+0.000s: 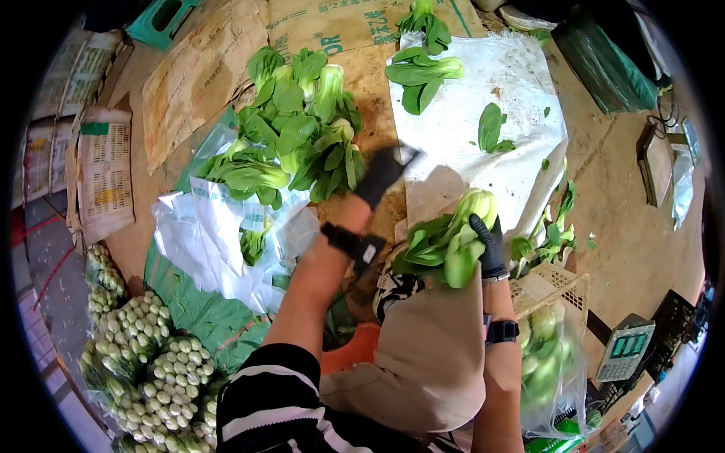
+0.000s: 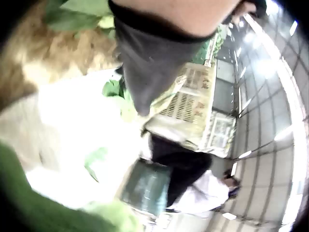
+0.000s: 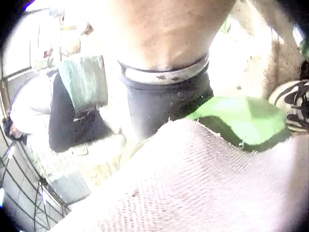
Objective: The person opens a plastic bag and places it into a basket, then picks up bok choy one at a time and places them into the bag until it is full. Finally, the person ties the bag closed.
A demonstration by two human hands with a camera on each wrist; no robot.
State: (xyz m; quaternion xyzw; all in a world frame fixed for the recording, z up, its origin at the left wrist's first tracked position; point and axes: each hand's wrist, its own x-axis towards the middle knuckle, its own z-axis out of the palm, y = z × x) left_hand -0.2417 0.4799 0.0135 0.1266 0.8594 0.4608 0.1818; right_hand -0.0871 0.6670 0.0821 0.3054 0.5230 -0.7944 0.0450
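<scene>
My right hand [image 1: 491, 245], in a black glove, grips a head of bok choy [image 1: 477, 208] by its pale stem end, above a trousered knee [image 1: 423, 355]. The leaves of that head hang to the left. In the right wrist view a green leaf [image 3: 246, 121] shows beside the glove, and the knee covers the fingers. My left hand [image 1: 384, 177], also gloved in black, is blurred between a heap of bok choy [image 1: 291, 124] and the white sheet [image 1: 521, 72]. I cannot tell whether its fingers hold anything.
Another bok choy [image 1: 438, 70] and loose leaves [image 1: 491, 128] lie on the white sheet. Plastic bags [image 1: 219, 241] lie at left, above bagged greens [image 1: 151, 370]. On the right are a plastic basket [image 1: 570, 283], a bag of greens [image 1: 544, 370] and a scale [image 1: 625, 351].
</scene>
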